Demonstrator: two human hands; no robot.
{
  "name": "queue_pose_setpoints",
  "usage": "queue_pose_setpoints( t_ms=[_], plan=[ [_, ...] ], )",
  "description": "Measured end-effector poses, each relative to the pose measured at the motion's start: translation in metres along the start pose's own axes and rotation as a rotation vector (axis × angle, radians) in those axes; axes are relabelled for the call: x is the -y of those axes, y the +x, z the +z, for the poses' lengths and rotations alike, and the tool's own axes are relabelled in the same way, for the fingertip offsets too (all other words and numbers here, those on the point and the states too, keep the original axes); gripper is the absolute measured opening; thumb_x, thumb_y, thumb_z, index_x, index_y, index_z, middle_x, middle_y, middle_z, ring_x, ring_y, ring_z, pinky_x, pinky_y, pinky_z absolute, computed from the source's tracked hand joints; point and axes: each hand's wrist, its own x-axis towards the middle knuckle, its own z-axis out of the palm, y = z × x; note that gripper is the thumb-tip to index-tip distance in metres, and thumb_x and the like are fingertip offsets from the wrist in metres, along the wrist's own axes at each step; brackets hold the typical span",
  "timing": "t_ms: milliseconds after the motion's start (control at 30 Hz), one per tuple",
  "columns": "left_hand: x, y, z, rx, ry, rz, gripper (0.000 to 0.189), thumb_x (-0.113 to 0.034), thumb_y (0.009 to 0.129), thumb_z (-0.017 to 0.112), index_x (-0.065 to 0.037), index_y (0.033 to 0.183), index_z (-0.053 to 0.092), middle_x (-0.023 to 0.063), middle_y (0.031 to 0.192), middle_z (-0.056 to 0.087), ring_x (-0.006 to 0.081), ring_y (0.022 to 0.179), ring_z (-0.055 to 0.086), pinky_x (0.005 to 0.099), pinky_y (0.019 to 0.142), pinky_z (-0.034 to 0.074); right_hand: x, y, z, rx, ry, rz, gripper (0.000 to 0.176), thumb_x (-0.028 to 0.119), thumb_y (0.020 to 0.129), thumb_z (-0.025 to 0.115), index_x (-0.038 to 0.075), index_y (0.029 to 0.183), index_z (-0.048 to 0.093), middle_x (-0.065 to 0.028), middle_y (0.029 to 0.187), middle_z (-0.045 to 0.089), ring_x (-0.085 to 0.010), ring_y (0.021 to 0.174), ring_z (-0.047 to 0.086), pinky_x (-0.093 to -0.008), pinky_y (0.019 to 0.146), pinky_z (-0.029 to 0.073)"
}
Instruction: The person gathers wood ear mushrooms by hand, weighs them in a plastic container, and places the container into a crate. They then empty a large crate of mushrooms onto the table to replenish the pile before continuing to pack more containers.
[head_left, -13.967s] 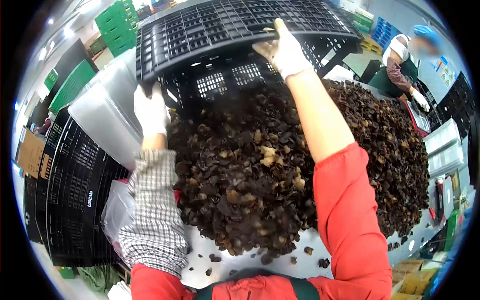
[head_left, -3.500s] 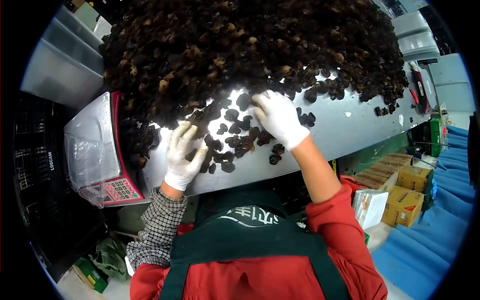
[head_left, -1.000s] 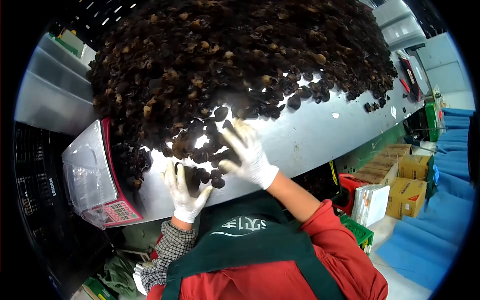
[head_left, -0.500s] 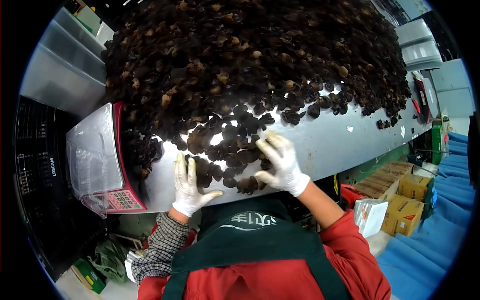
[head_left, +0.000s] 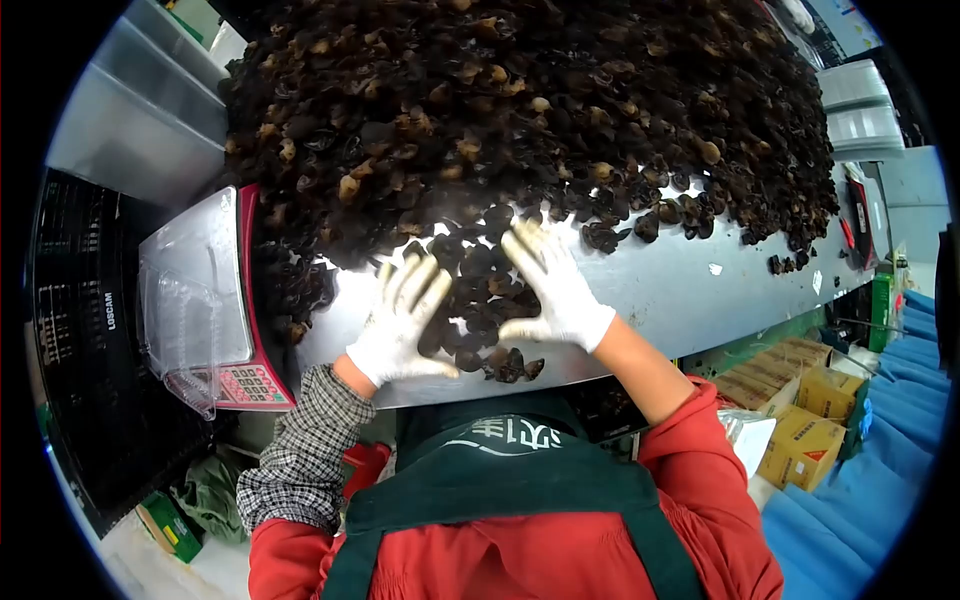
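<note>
A large heap of dark brown, ear-shaped pieces that look like fungus [head_left: 500,110] covers the back of the metal table [head_left: 660,290]. Nearer the front edge lies a smaller cluster of the pieces [head_left: 485,290], between my two hands. My left hand [head_left: 400,325], in a white glove, is open with fingers spread at the cluster's left side. On its right side my right hand [head_left: 560,290], also gloved, is open, its fingertips touching or close to the dark pieces. Neither hand holds anything.
A red-edged scale [head_left: 245,300] with clear plastic trays [head_left: 180,310] on it stands at the left. Clear containers [head_left: 860,105] and another red-edged device [head_left: 860,220] are at the right. Cardboard boxes [head_left: 800,440] and blue cloth [head_left: 880,430] lie beyond the table's right side.
My left hand has moved right and up, its fingers spread wider. My right hand has shifted slightly up and left. The cluster between them is narrower. The whole view has shifted a little.
</note>
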Motion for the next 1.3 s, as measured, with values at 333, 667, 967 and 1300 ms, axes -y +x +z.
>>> queue_pose_setpoints(
  t_ms=[333,667,967,1300],
  plan=[
    [0.006,0.001,-0.003,-0.033,0.023,-0.047,0.132,-0.062,0.045,0.082,-0.006,0.147,0.02,0.0252,0.15,0.017,0.0437,0.14,0.015,0.059,0.113,0.011,0.012,-0.011,-0.002,-0.041,-0.034,0.019,0.106,0.058,0.062,0.075,0.009,0.145,0.031,-0.0276,0.146,0.027,-0.0447,0.136,0.024,-0.0546,0.112,0.018],
    [-0.011,-0.016,0.012,-0.027,0.057,0.091,0.106,-0.055,0.053,0.081,-0.011,0.14,0.038,0.0203,0.144,0.032,0.0398,0.13,0.033,0.0551,0.108,0.027,0.043,-0.041,0.016,0.207,-0.088,-0.07,0.102,0.056,0.063,0.075,0.014,0.145,0.032,-0.0293,0.147,0.024,-0.0451,0.138,0.021,-0.0586,0.112,0.016],
    [-0.005,0.054,-0.002,0.043,-0.174,-0.291,0.074,-0.02,0.069,0.071,-0.009,0.137,0.043,0.016,0.125,0.051,0.031,0.109,0.056,0.038,0.092,0.049,0.02,0.028,0.016,-0.031,-0.11,0.062,0.073,0.019,0.068,0.071,0.012,0.136,0.045,-0.0157,0.121,0.051,-0.0319,0.109,0.053,-0.0401,0.088,0.05],
    [-0.021,0.03,-0.157,-0.397,-0.994,-0.295,0.054,-0.001,0.073,0.063,-0.001,0.126,0.051,0.0076,0.113,0.062,0.0133,0.102,0.058,0.0276,0.09,0.049,0.13,0.142,-0.081,-0.104,0.317,-0.081,0.052,0.015,0.069,0.069,0.01,0.12,0.057,-0.0141,0.106,0.06,-0.0292,0.098,0.061,-0.0347,0.088,0.051]
  ],
)
